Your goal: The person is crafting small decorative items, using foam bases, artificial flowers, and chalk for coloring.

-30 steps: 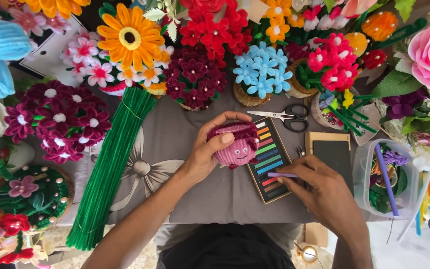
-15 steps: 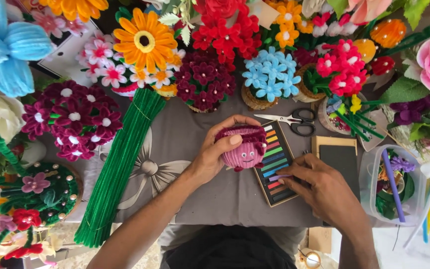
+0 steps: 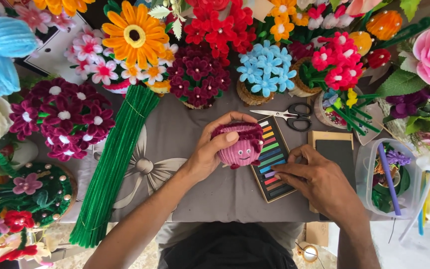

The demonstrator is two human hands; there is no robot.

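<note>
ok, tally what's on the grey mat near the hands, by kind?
Pink fuzzy ball figure, held in left hand: 1
Tray of colour sticks, touched by right hand: 1
Scissors: 1
Green stem bundle: 1
Dark board: 1
Total: 5

1. A flat rectangular box of coloured chalk sticks (image 3: 273, 159) with a pale wooden frame and dark inside lies near the middle of the grey cloth-covered table (image 3: 185, 144). Its sticks run in rows of white, yellow, orange, green, blue, purple and red. The right hand (image 3: 319, 182) rests fingertips on its lower rows.
2. A clear plastic tub (image 3: 386, 177) stands at the table's right edge, holding purple and green stems.
3. A white card with a black border (image 3: 51, 50) lies at the far left corner, partly under the flowers.
</note>
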